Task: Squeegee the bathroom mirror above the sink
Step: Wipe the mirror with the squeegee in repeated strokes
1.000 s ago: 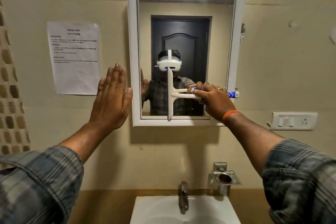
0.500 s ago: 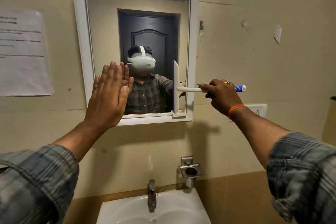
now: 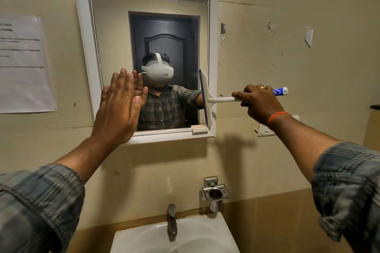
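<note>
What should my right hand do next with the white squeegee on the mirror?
Probably lift the white plastic squeegee and restart higher up: its upright blade sits at the white-framed mirror's lower right edge, gripped by the right hand, and streaks show near the top.

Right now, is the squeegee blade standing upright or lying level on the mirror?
Upright: the squeegee blade runs vertically along the mirror at its right edge, handle sticking out sideways in the right hand.

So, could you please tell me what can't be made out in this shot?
- Head view: text on the paper notice is blurred, and the left edge cuts it off.
- The sink basin runs off the bottom edge.
- The right hand hides the squeegee handle's middle.
</note>
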